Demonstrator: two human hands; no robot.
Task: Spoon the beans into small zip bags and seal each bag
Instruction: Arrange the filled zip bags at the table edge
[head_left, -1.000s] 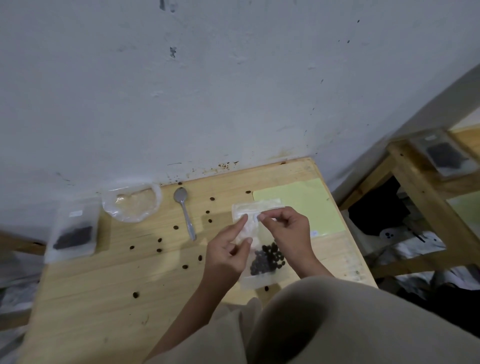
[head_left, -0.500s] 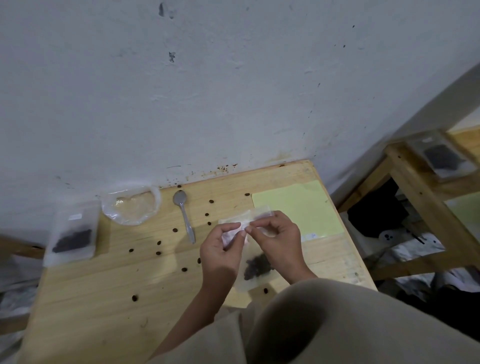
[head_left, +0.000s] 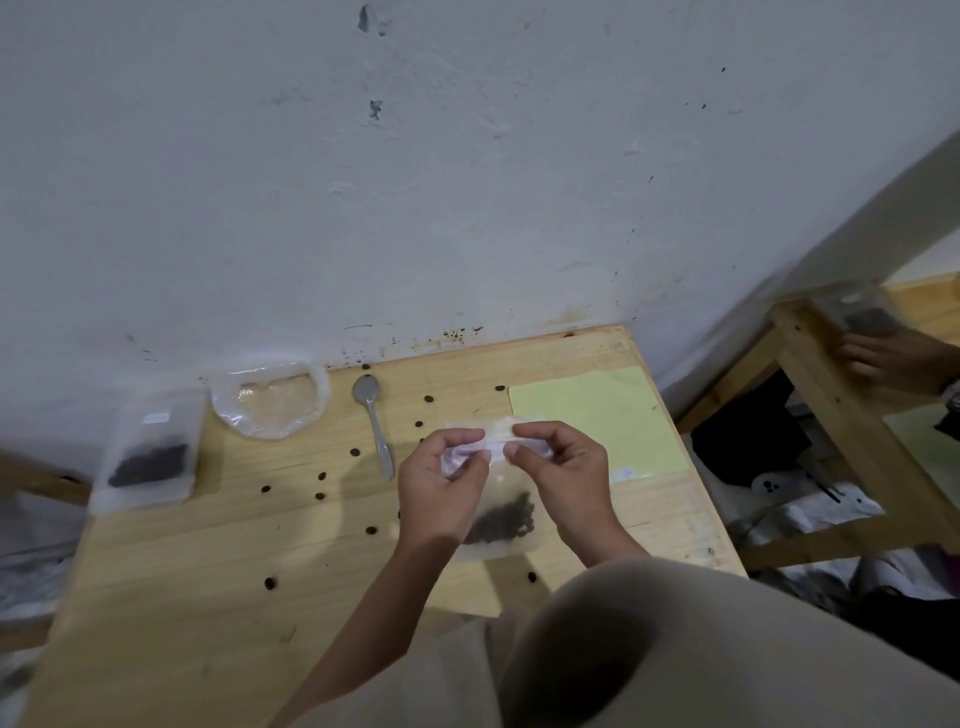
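Both of your hands are pinching the top strip of one zip bag (head_left: 497, 499), held up just above the table (head_left: 218, 587). Your left hand (head_left: 441, 491) is gripping the strip from the left, thumb and curled fingers clamped on the plastic; your right hand (head_left: 563, 475) is doing the same from the right, and the two sets of fingertips are sitting nearly together at the middle of the strip. Whether the zip is pressed closed cannot be told (the plastic is blurring there). Beans (head_left: 503, 519) are lying in a dark clump at the bottom of the bag, between your wrists.

Loose beans (head_left: 270, 583) are lying scattered over the wood. A spoon (head_left: 373, 422) is resting bowl toward the wall (head_left: 467, 182), just left of your hands and apart from them. Further left, an open clear bag (head_left: 271, 399) is sitting against the wall, and a filled bag (head_left: 148, 452) is lying at the table's left edge. A yellow sheet (head_left: 608, 415) is lying at the right, behind your right hand. On a second table (head_left: 836, 395) at far right, another person's hand (head_left: 893, 358) is resting beside a bag (head_left: 857, 312).
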